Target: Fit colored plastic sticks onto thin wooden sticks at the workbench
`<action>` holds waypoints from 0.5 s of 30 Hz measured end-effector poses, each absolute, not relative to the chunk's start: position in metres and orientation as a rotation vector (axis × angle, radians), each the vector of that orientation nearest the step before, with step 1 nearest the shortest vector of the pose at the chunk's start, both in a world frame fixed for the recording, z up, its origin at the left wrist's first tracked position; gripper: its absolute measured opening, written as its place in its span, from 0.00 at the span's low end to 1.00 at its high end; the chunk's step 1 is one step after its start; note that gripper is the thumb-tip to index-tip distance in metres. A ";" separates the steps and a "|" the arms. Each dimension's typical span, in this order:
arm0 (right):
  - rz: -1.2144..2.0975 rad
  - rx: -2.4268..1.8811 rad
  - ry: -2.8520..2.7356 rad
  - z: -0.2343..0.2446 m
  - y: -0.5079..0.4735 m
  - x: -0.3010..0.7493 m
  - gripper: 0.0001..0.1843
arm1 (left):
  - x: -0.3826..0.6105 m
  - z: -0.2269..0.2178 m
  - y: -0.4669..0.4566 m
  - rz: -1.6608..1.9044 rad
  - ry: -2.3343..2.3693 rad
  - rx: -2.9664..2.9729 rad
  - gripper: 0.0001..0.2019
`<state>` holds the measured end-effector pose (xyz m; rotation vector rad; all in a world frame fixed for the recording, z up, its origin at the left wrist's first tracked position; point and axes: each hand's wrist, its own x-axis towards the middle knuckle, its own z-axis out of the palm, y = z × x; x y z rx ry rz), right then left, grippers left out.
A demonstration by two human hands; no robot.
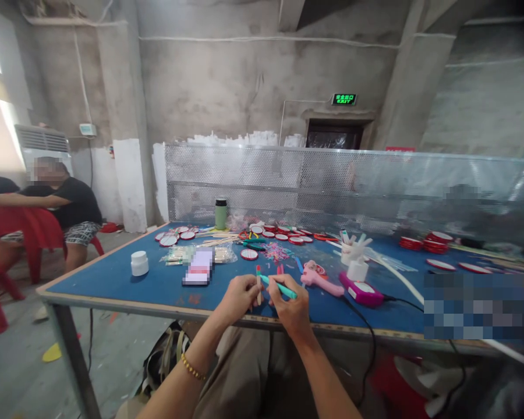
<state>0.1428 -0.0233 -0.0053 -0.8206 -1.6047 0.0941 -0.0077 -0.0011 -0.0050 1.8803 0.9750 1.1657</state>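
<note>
My left hand is closed around a thin wooden stick that stands upright, with a red patch at its top. My right hand grips a teal marker pen like a writing tool. The pen's left end is right beside the upper part of the stick; whether they touch I cannot tell. Both hands are over the front edge of the blue table. Just right of my right hand lies a pink glue gun with a black cord.
Left are a white jar and a phone before bagged sticks. Behind lie red-rimmed discs, pliers and a green bottle. A purple device sits right. A person sits at left.
</note>
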 end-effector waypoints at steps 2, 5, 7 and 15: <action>0.103 -0.816 -1.608 -0.006 -0.023 0.143 0.09 | -0.008 -0.005 -0.001 1.173 0.975 1.888 0.15; 0.124 -0.819 -1.602 -0.006 -0.022 0.142 0.09 | -0.008 -0.005 -0.001 1.171 0.999 1.895 0.15; 0.118 -0.822 -1.595 -0.006 -0.021 0.142 0.09 | -0.008 -0.004 -0.001 1.161 1.008 1.898 0.15; 0.091 -0.831 -1.603 -0.005 -0.022 0.141 0.09 | -0.008 -0.007 0.000 1.168 0.978 1.893 0.12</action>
